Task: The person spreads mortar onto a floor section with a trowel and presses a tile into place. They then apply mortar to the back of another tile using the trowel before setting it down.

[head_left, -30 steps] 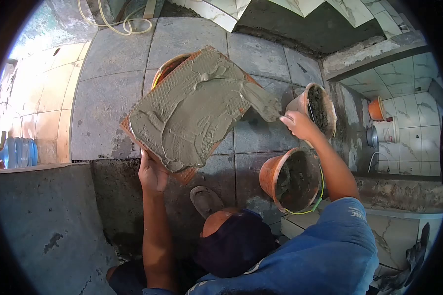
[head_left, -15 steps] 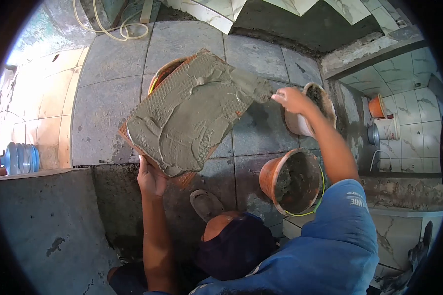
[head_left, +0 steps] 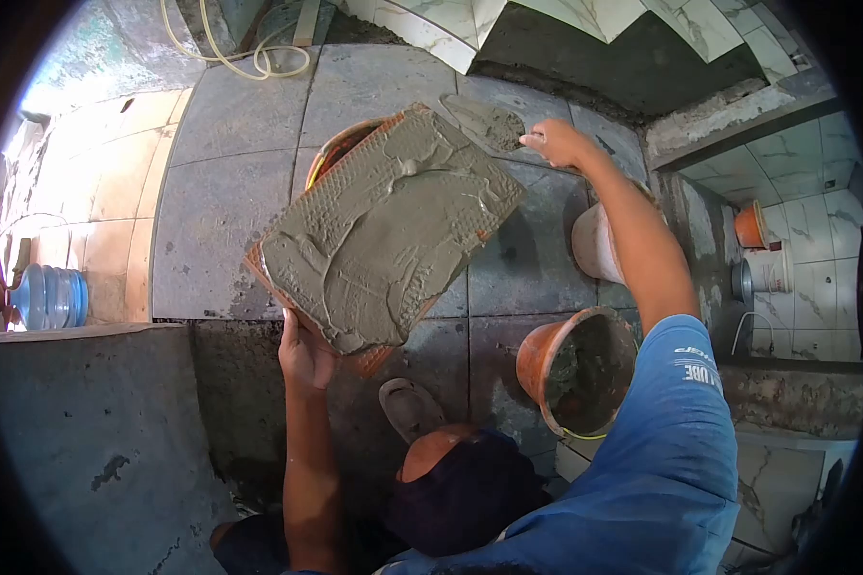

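Observation:
A tile (head_left: 393, 225) lies tilted across my front, its upturned face coated with wet grey mortar. My left hand (head_left: 307, 356) grips its near-left edge, thumb on the side and the other fingers hidden beneath. The far side of the tile overlaps an orange bucket (head_left: 328, 158), mostly covered by it. In my right hand (head_left: 558, 144) is a mortar-smeared trowel (head_left: 481, 121), closed in the fingers at its handle. The blade is beyond the tile's far-right edge, over the grey floor.
An orange bucket of mortar (head_left: 537, 369) stands near my right knee. Behind my right forearm is a white bucket (head_left: 596, 247). A pale hose (head_left: 259, 62) lies coiled at the far left, and a low grey wall (head_left: 77, 422) runs along the near left.
My right hand has lifted the trowel off the tile's far-right corner and moved it farther away. The left hand keeps its hold on the tile. The view has shifted slightly.

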Tool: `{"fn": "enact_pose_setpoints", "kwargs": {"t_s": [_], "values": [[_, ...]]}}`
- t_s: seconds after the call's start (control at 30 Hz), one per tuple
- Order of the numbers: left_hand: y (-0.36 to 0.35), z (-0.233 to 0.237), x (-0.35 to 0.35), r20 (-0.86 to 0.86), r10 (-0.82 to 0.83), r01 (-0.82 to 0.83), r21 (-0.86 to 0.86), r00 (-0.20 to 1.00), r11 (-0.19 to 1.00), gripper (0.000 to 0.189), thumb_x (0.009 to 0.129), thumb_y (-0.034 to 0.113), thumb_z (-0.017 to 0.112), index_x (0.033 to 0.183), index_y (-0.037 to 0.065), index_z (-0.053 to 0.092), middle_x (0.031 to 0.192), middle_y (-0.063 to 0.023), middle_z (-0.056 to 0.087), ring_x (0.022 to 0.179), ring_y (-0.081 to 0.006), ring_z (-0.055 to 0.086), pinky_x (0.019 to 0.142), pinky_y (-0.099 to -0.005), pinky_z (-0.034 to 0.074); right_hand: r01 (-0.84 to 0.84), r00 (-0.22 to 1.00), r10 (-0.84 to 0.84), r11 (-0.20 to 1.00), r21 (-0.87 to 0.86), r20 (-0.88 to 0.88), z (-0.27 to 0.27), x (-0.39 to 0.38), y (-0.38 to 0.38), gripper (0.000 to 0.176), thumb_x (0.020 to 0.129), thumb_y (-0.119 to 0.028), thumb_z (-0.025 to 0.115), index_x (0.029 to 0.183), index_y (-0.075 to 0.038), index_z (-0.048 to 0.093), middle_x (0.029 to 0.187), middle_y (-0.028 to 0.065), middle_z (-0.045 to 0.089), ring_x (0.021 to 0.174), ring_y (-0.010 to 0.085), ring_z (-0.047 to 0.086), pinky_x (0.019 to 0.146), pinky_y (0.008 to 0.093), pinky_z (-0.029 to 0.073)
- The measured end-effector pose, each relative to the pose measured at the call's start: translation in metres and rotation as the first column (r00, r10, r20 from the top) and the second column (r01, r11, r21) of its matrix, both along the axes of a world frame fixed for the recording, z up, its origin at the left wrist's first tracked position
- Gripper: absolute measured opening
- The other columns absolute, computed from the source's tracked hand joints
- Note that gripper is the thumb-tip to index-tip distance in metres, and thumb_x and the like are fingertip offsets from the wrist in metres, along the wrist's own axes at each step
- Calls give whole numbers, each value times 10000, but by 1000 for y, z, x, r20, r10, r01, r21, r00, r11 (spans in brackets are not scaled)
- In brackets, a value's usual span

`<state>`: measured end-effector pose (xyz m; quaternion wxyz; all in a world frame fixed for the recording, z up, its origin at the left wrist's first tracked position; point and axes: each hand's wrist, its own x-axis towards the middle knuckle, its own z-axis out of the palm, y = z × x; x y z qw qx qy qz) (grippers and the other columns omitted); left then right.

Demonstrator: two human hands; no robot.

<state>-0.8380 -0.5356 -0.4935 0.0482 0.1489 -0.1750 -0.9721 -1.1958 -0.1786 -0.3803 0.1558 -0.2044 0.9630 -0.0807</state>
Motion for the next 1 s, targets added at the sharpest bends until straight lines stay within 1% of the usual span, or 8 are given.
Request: {"fn": "enact_pose_setpoints", "kwargs": {"t_s": [0.27,0.33,0.4,0.53,0.63,0.7,0.83,1.0], "values": [[-2,-3,2,-100,-58,61,25,993,998,453,1023,327,303,1401,86,369,1426,-90,424,1307,-283,400,1081,-471,313,-53,998,53,998,-15,27,-13,-32,-40,420,902,-390,570,863,24,619,621,96,588,491,180,569,490,352,454],[1,1,0,50,4,-2,-26,999,1000,496,1020,374,302,1407,65,325,1418,-128,411,1275,-308,436,1043,-495,362,-64,998,64,998,28,-17,-1,-29,-52,417,900,-389,572,864,23,624,625,93,588,489,177,567,487,348,454],[2,4,-1,53,17,-16,-28,998,999,489,1020,367,305,1406,67,327,1415,-126,414,1275,-307,435,1047,-493,358,-10,988,20,998,-66,155,5,-18,-59,401,894,-370,579,868,27,632,631,92,590,480,176,558,480,352,448],[0,2,0,51,-3,2,16,999,1000,462,1022,331,312,1404,71,328,1417,-106,415,1277,-294,432,1055,-483,350,-16,986,13,1000,16,166,-4,-7,-61,414,902,-372,555,895,35,632,605,156,592,550,255,594,550,405,460],[-3,-3,1,58,10,-11,17,998,1000,445,1023,305,313,1404,76,330,1417,-90,419,1278,-282,434,1055,-476,353,18,997,-20,999,28,75,1,-1,-52,407,916,-369,544,883,29,621,603,98,571,503,172,544,482,371,442],[-4,-3,0,63,15,-16,21,998,1000,441,1023,297,313,1405,78,329,1416,-87,421,1279,-277,435,1056,-473,353,279,914,-222,952,-127,340,10,30,-46,397,927,-366,532,904,22,615,632,61,561,495,141,527,440,337,447],[-4,-6,2,47,-3,2,20,999,1000,433,1023,290,311,1403,83,333,1410,-88,429,1277,-275,439,1055,-473,355,346,821,-246,932,-107,516,18,95,-70,386,932,-359,525,883,16,600,642,43,552,485,124,518,422,306,466],[-2,-3,0,34,-13,13,14,999,1000,439,1025,307,295,1399,81,334,1408,-96,431,1272,-284,445,1049,-478,359,12,876,43,994,-109,480,13,149,-127,393,953,-384,491,879,-7,571,657,55,564,495,123,564,457,305,475]]}}
